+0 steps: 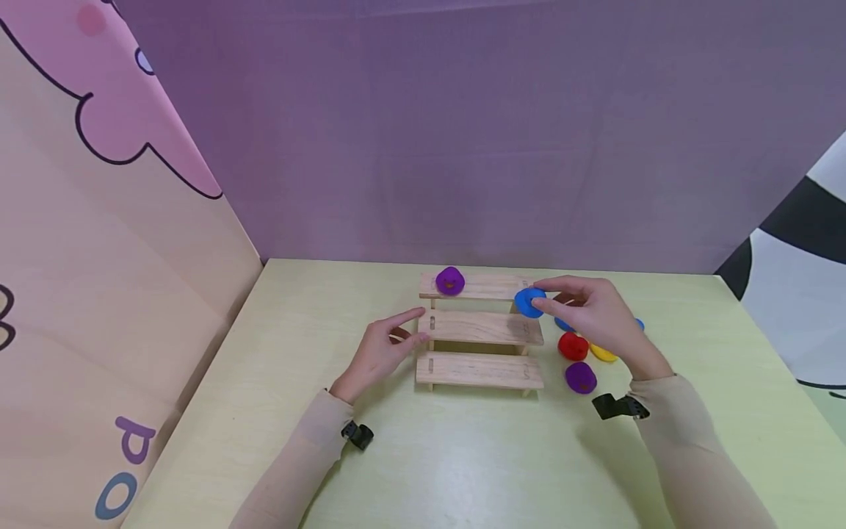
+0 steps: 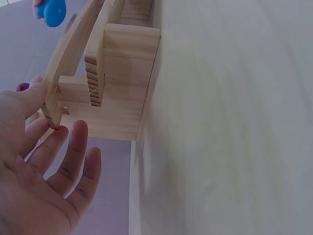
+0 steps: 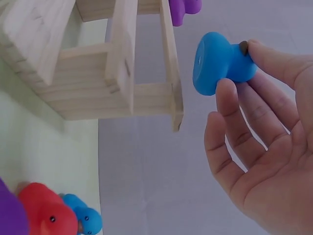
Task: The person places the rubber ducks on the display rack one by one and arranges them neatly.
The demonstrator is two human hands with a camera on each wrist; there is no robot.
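A three-step wooden stand (image 1: pixel 481 369) is on the table. My left hand (image 1: pixel 380 353) pinches the left end of its middle step, thumb on one edge and fingertips on the other; the other fingers (image 2: pixel 90 171) spread loosely. A blue rubber duck (image 3: pixel 211 63) is held by my right hand (image 1: pixel 598 312) between thumb and fingertips, its flat base turned toward the stand. In the head view it appears by the right end of the top step; the right wrist view shows it apart from the wood. A purple rubber duck (image 1: pixel 450 281) sits on the top step's left part.
To the right of the stand, a red duck (image 1: pixel 573 346), a yellow duck (image 1: pixel 604 354) and another purple duck (image 1: pixel 581 378) are grouped on the table (image 1: pixel 463 455). More blue shows there, partly behind my right hand. A purple cloth wall (image 1: pixel 489 147) rises behind the table.
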